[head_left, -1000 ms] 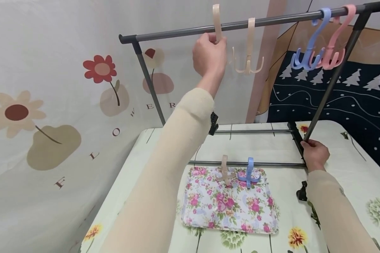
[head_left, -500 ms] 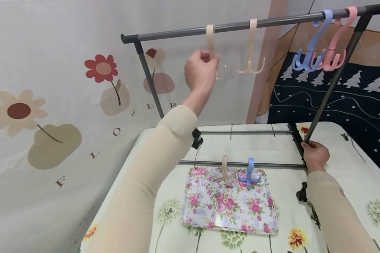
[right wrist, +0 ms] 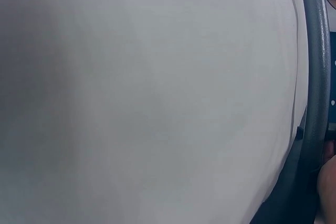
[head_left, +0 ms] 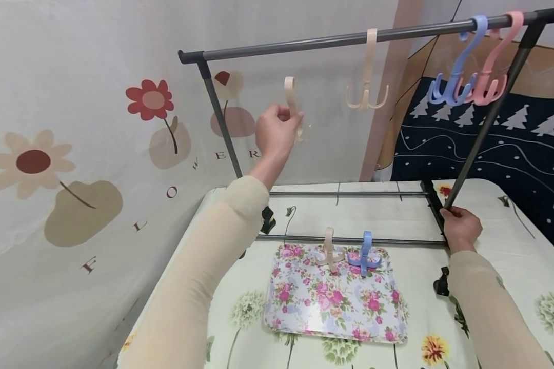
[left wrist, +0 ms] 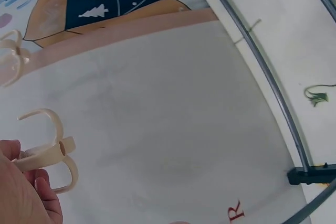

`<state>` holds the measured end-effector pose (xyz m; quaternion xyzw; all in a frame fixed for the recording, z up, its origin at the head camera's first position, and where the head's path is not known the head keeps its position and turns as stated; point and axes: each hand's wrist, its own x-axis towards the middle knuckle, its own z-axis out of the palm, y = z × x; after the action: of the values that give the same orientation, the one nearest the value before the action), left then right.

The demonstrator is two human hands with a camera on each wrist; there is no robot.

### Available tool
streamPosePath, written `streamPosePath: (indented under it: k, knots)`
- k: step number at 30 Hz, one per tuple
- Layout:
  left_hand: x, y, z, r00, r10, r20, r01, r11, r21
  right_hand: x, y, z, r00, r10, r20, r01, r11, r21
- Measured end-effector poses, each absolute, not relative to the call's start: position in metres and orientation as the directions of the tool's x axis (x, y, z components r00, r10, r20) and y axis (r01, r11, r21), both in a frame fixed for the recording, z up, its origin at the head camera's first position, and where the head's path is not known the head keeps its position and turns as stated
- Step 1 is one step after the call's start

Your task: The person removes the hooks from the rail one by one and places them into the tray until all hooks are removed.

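My left hand [head_left: 277, 130] pinches the shank of a cream multi-prong hook [head_left: 290, 92], held below the rack's top bar [head_left: 277, 47] and apart from it. Its curved prongs [left wrist: 56, 124] stick out past my fingers in the left wrist view. Low on the rack's right upright [head_left: 482, 123], my right hand [head_left: 461, 228] grips the dark tube close to its base. Another cream hook [head_left: 368, 72] hangs from the top bar, right of my left hand. Farther right a blue hook [head_left: 457, 66] and a pink hook [head_left: 491, 66] hang side by side.
On the table [head_left: 240, 277] lies a floral tray [head_left: 304, 307]. A beige hook [head_left: 329, 251] and a blue hook [head_left: 364, 256] rest at its far edge, by the rack's lower bar [head_left: 406, 241]. A printed curtain [head_left: 120, 41] hangs behind and to the left.
My left hand has lifted the cream hook off the top bar and brought it down and to the left. The right hand keeps its grip on the upright.
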<state>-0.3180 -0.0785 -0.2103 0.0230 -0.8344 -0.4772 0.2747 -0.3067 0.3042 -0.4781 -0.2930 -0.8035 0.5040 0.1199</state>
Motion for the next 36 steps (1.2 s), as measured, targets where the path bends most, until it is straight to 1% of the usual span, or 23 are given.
streamPosePath:
  k: [11,18,21,28,36]
  knots:
    - [-0.312,-0.097,-0.237,-0.848,-0.272,0.455,0.226,0.591,0.774,-0.306,0.303,-0.476,-0.801,0.589,-0.111,0.352,0.313,-0.882]
    - [-0.311,-0.105,-0.249,-0.81,-0.264,0.524,0.227,0.683,0.694,-0.307,0.304,-0.478,-0.801,0.592,-0.091,0.344,0.33,-0.879]
    - [-0.312,-0.11,-0.253,-0.8,-0.257,0.542,0.24,0.691,0.682,-0.307,0.305,-0.478,-0.801,0.591,-0.095,0.344,0.325,-0.881]
    - [-0.307,-0.121,-0.267,-0.843,-0.232,0.486,0.265,0.606,0.75,-0.308,0.305,-0.48,-0.794,0.599,-0.103,0.347,0.307,-0.886]
    - [-0.301,-0.132,-0.284,-0.854,-0.173,0.49,0.287,0.629,0.722,-0.309,0.306,-0.481,-0.794,0.6,-0.099,0.342,0.306,-0.889]
